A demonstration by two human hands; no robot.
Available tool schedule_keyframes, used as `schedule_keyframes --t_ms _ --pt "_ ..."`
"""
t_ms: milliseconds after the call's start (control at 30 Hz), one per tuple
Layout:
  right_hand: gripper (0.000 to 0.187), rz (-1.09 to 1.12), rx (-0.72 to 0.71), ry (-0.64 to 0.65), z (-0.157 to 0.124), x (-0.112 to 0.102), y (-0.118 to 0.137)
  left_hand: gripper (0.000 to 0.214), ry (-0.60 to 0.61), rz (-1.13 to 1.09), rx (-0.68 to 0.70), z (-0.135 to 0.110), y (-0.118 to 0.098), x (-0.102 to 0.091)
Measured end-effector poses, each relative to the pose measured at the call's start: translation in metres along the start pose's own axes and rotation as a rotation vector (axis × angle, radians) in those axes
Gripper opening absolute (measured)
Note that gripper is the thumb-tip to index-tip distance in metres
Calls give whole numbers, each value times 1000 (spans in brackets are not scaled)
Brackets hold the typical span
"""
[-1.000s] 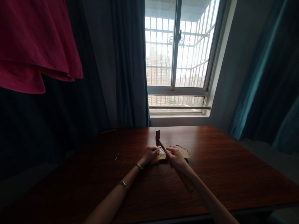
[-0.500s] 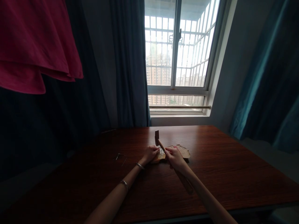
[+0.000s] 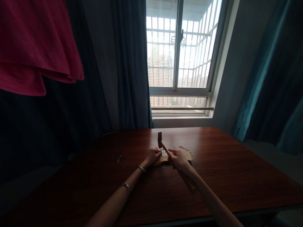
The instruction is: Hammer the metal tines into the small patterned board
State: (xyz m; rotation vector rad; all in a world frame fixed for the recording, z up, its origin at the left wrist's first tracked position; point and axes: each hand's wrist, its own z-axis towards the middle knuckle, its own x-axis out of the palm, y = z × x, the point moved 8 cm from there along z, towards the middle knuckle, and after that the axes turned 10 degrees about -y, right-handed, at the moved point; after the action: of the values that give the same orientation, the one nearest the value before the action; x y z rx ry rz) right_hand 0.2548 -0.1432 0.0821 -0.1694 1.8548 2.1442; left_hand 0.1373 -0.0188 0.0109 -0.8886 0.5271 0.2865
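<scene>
Watching on the remote feed, I am looking across a glossy red-brown wood-grain table (image 3: pixel 236 183), two bare forearms reaching in over its near edge. Nearest, on the left arm, two silver metal bracelets (image 3: pixel 125 186) are catching light. Next I am noting a slim brown wooden-handled hammer (image 3: pixel 164 146), its butt showing low beside the right forearm. Its long axis is running diagonally, butt toward me and to the right, head pointing away and leftward; the head itself is standing nearly upright. The right hand (image 3: pixel 179 160) is wrapping the shaft above mid-length, thumb and forefinger leading toward the head. I am judging it light, stiff, hardly fragile, slightly head-heavy; the bare wood is probably gripping well, lower hold giving more swing, this higher one more control. Farther left, some slim dark metal-looking pieces (image 3: pixel 119 158) are lying loose. The left hand (image 3: pixel 153 155) is resting with fingers bunching against a flat pale-tan dotted piece (image 3: pixel 187 154), beside thin upright pins (image 3: pixel 162 152); whether it is pinching one, I cannot tell. The hammer head appears to be hanging above, apart from the piece. Beyond, blue curtains (image 3: pixel 132 69) are flanking a barred, grey-framed window (image 3: pixel 176 63).
</scene>
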Motion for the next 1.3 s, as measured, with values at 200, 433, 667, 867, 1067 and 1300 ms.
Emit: schedule_keyframes --t_ms 200,433,667,867,1067,1300 --pt "35 -22 0 -8 -1 0 -3 22 5 14 -6 0 0 0" --pt "33 -23 -13 -41 -1 -3 -4 24 5 20 14 -1 0 0" --pt "34 6 -16 -18 -3 0 -5 24 17 32 6 0 0 0" --pt "33 -25 19 -3 -4 0 -4 23 -1 42 -10 0 2 0" --pt "34 -30 -29 -37 -2 -1 -1 24 14 34 8 0 -2 -1" --pt "33 -91 -20 -32 -1 -1 -5 23 13 40 -24 -1 -3 -1"
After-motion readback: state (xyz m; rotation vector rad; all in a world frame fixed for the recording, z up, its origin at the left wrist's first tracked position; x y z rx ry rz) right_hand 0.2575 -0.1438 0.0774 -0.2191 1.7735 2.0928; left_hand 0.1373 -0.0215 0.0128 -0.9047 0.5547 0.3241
